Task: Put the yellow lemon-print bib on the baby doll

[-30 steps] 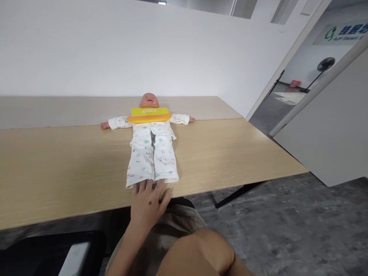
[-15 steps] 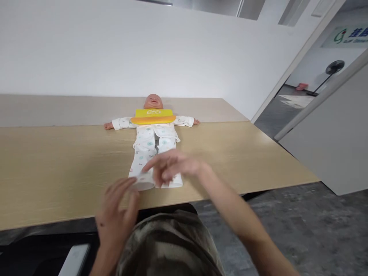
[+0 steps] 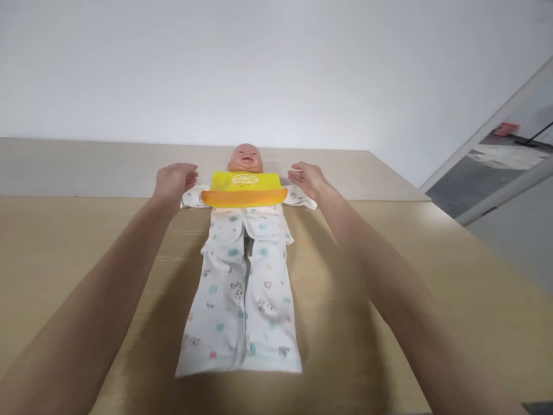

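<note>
A baby doll (image 3: 245,158) lies on its back with its head toward the wall. It wears a white printed top (image 3: 268,222) and matching pants (image 3: 242,305), laid flat toward me. Across its chest is a yellow bib (image 3: 246,181) with a white citrus-slice print and an orange catch pocket (image 3: 244,198). My left hand (image 3: 175,178) hovers beside the sleeve at the left, fingers extended and holding nothing. At the right, my right hand (image 3: 307,176) is over the other sleeve, fingers apart, with nothing in them. My hands and wrists hide the doll's hands.
The doll rests on a light wooden table (image 3: 86,253), with a paler strip (image 3: 86,167) along its back. Behind that rises a white wall (image 3: 216,75). A doorway at the right shows a red object (image 3: 506,128) on the floor beyond.
Both hands have moved from the pant cuffs up to either side of the bib. The pinched left cuff has been let go and lies flat. My view has come closer over the doll.
</note>
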